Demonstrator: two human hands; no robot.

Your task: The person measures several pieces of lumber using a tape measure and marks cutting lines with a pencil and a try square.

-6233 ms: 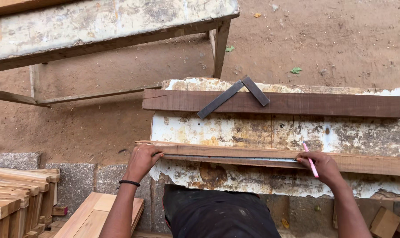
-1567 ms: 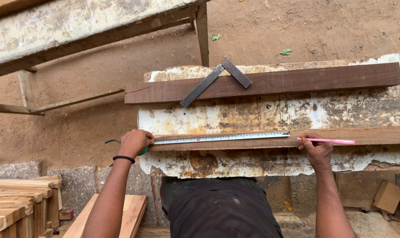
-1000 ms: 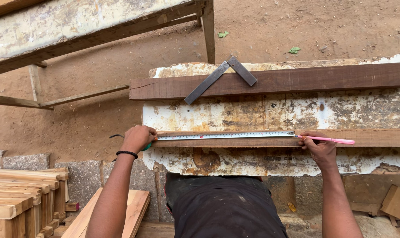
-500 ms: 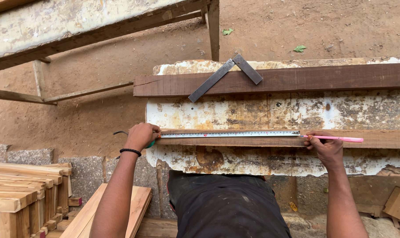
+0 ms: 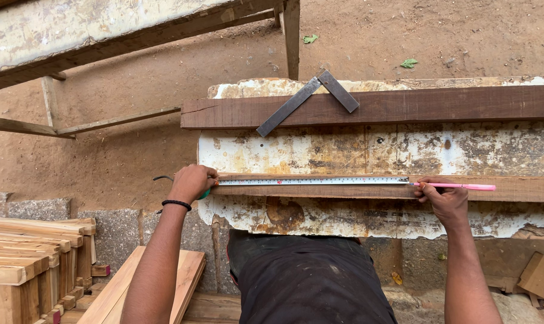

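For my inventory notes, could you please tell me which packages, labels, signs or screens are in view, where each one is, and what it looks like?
No packages, labels, signs or screens are in view.
Only one thing carries markings: the tape measure, a thin white strip with fine dark marks, lying flat along the near plank between the left hand and the right hand.

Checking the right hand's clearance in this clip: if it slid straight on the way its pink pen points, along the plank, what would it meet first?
The right hand holds the pink pen pointing rightward along the light plank. That line looks free: only bare plank runs to the picture's edge.
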